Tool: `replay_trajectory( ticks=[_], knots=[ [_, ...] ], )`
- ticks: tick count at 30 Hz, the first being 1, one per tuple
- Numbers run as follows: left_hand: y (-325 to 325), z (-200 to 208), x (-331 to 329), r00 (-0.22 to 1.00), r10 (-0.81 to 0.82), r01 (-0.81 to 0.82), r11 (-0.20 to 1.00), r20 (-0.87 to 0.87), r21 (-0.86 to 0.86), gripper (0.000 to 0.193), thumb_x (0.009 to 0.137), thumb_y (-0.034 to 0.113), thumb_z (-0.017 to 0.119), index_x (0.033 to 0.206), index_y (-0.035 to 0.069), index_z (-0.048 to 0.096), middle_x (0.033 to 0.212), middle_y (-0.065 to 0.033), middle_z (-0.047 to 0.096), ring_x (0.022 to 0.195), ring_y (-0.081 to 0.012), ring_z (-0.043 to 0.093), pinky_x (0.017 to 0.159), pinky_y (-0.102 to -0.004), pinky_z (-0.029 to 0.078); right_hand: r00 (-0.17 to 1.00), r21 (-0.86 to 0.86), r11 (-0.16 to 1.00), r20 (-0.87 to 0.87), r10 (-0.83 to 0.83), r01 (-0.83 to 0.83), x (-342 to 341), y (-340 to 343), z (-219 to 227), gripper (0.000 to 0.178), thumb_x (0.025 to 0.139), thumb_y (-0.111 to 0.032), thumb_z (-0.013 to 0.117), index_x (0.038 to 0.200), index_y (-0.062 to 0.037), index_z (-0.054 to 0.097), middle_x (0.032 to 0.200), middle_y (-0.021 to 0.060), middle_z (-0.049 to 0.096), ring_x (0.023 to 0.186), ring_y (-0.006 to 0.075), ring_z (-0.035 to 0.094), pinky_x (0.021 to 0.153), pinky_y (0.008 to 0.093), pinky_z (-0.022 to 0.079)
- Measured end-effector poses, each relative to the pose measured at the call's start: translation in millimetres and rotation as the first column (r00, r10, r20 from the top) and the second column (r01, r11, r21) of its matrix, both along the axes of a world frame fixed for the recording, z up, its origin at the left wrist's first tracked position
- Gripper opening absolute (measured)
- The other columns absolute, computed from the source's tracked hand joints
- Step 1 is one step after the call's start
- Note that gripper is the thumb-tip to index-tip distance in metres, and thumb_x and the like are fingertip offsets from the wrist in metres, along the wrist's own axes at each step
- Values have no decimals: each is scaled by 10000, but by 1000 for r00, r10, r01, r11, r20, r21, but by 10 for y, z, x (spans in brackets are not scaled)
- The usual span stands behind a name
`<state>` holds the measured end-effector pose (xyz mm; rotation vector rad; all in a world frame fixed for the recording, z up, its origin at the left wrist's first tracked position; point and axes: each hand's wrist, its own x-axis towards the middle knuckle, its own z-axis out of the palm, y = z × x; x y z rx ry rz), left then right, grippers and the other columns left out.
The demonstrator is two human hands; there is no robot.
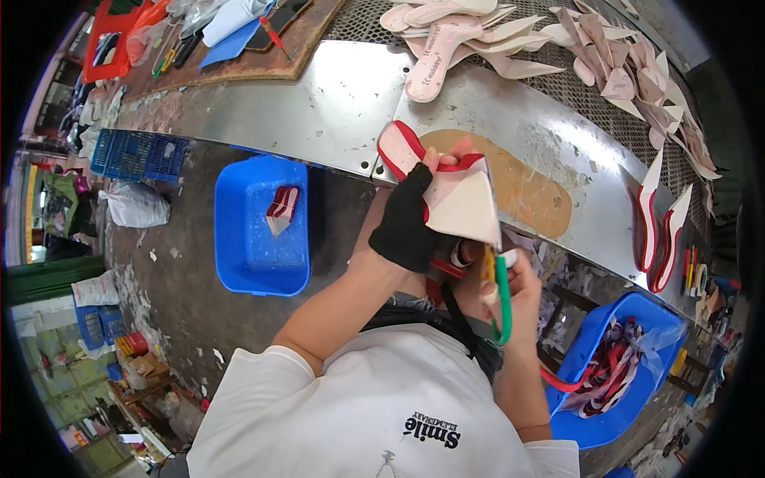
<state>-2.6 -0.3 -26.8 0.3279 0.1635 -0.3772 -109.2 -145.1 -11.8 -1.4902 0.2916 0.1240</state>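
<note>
My left hand [410, 219], in a black fingerless glove, grips a cream insole [456, 209] with red trim along its edge. The insole is tilted up just in front of the metal table edge. My right hand [519, 288] is closed on scissors with green handles [503, 301], their blades pointing up along the insole's right edge. The insole partly covers the blades, so how far they are parted cannot be seen. A red strip [558, 382] runs from near my right forearm to the blue bin at right.
Plain insoles [434, 60] lie piled on the mesh at the back. Two red-edged insoles [648, 215] rest at the table's right. One blue bin [263, 255] at left holds a red-trimmed piece; another blue bin [594, 426] holds tangled strips. An oval tan board [542, 195] lies on the metal.
</note>
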Motion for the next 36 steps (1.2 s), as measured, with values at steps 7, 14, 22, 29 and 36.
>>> replay_trajectory(
  ticks=[7, 14, 22, 29, 36],
  knots=[
    [-8, 3, -9, 994, -105, 83, 879, 21, 469, 232, 909, 218, 596, 1034, 32, 537, 997, -110, 613, 917, -219, 629, 780, -365, 538, 966, -879, 428, 255, 49, 210, 511, -734, 232, 252, 830, -166, 666, 965, 27, 576, 733, 54, 565, 668, 110, 507, 620, 261, 424],
    [-127, 42, 5, 968, -79, -126, 667, 239, 734, 190, 858, 149, 661, 998, 41, 592, 936, -54, 636, 863, -131, 607, 752, -292, 500, 916, -254, 966, 398, 51, 57, 475, -364, 182, 247, 939, -135, 497, 1053, 58, 603, 873, 72, 626, 764, 129, 571, 691, 249, 441],
    [-161, 200, -23, 890, -232, -181, 612, 393, 770, 225, 806, 60, 696, 1007, 22, 602, 893, -26, 633, 805, -94, 587, 714, -257, 492, 975, -179, 968, 105, 195, -175, 708, -469, 322, 144, 863, -128, 618, 854, 13, 587, 653, -19, 566, 536, 41, 489, 483, 199, 370],
    [-144, 226, 20, 859, -288, -337, 306, 424, 890, 231, 911, 198, 573, 994, -18, 587, 766, -125, 621, 663, -206, 599, 612, -341, 460, 951, -375, 909, 169, 259, -181, 741, -381, 200, 170, 812, -116, 665, 795, 8, 551, 606, 31, 521, 533, 86, 483, 490, 255, 374],
    [-215, 149, 10, 818, -277, -425, 300, 505, 854, 302, 945, 280, 509, 918, -13, 580, 662, -149, 572, 597, -289, 557, 573, -364, 427, 817, -762, 645, 341, 464, -48, 766, -402, 255, 240, 812, -117, 649, 694, 12, 485, 598, 118, 458, 513, 253, 456, 494, 326, 360]
  ],
)
